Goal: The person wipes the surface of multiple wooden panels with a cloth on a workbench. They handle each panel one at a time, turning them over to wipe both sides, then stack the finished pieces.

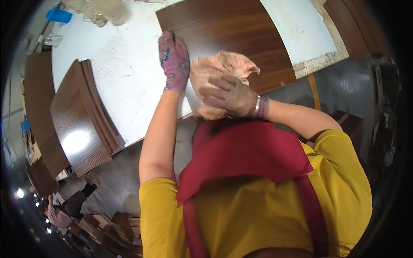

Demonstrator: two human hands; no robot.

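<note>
A dark brown wood-grain panel [241, 30] lies on the white-topped table [116, 51] in front of me. My left hand [174, 64], in a pink flowered glove, rests flat along the panel's left edge with its fingers stretched out. Near the panel's front edge, my right hand [234, 96], in a soiled purple-grey glove, presses on a crumpled peach-coloured cloth [221, 64]. The cloth spreads out beyond the fingers and covers the near left corner of the panel.
A stack of brown panels [81, 116] sits at the table's left side. A blue container [59, 15] and a clear plastic bottle [52, 40] are at the far left. Another person [66, 210] is at lower left, near more panels. A yellow line [314, 92] marks the grey floor.
</note>
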